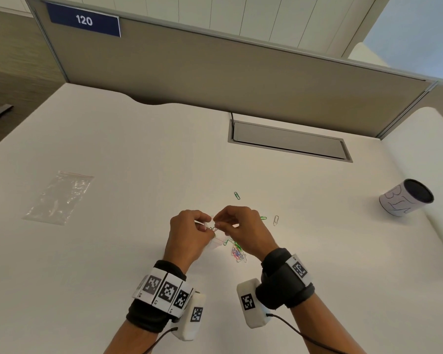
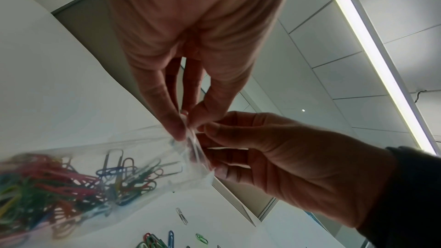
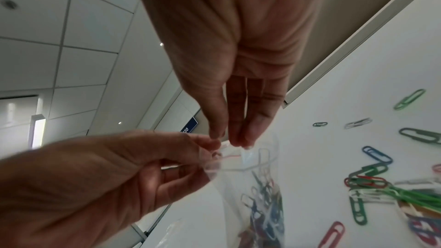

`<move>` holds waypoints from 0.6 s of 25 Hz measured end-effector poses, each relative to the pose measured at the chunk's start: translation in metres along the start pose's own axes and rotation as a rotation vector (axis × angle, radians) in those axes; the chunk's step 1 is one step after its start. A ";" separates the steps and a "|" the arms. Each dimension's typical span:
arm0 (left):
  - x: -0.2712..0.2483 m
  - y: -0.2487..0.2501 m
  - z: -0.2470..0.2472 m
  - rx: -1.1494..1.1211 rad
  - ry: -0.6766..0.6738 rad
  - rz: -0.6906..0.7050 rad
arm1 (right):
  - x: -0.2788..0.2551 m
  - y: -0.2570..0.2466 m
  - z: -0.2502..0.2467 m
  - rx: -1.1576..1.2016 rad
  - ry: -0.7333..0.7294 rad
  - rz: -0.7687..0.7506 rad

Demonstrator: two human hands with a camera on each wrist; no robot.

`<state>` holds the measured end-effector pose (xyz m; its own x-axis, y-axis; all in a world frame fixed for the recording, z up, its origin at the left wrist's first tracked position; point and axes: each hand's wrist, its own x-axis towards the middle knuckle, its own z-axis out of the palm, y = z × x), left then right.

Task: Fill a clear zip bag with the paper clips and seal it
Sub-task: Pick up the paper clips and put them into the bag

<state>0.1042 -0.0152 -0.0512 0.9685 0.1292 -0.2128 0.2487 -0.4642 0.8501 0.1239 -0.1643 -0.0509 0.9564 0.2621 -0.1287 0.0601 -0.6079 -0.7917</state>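
A clear zip bag (image 1: 216, 242) hangs just above the white table, between both hands. My left hand (image 1: 208, 224) pinches its top edge at the left. The right hand (image 1: 218, 221) pinches the same edge from the right. In the left wrist view the left hand (image 2: 183, 128) and the right hand (image 2: 205, 131) meet at the bag (image 2: 152, 159), which holds many coloured paper clips (image 2: 59, 182). In the right wrist view the bag's mouth (image 3: 245, 159) bows partly open under the right hand (image 3: 232, 141), with the left hand (image 3: 210, 145) beside it. Loose paper clips (image 1: 239, 252) lie under the hands.
A second, empty clear bag (image 1: 58, 198) lies flat at the left. Single clips lie beyond the hands: green (image 1: 237, 195), green (image 1: 263, 218), silver (image 1: 275, 220). A paper-wrapped cup (image 1: 407, 198) stands at the right. A cable hatch (image 1: 289, 141) sits before the grey partition.
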 end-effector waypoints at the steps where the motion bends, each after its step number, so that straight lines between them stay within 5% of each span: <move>1: 0.000 0.000 0.000 0.000 -0.003 -0.001 | 0.001 0.001 0.001 -0.026 0.021 -0.013; 5: 0.000 0.001 -0.004 -0.002 0.008 0.000 | 0.005 0.030 -0.007 -0.178 0.303 0.036; 10: 0.001 0.000 -0.009 -0.029 0.038 0.000 | -0.007 0.079 -0.008 -0.385 -0.084 0.495; 15: 0.003 -0.001 -0.008 -0.015 0.044 -0.001 | -0.002 0.075 0.018 -0.264 -0.013 0.315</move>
<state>0.1072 -0.0069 -0.0487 0.9669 0.1678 -0.1924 0.2488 -0.4507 0.8573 0.1219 -0.1967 -0.1204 0.9363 0.0406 -0.3490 -0.1623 -0.8309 -0.5322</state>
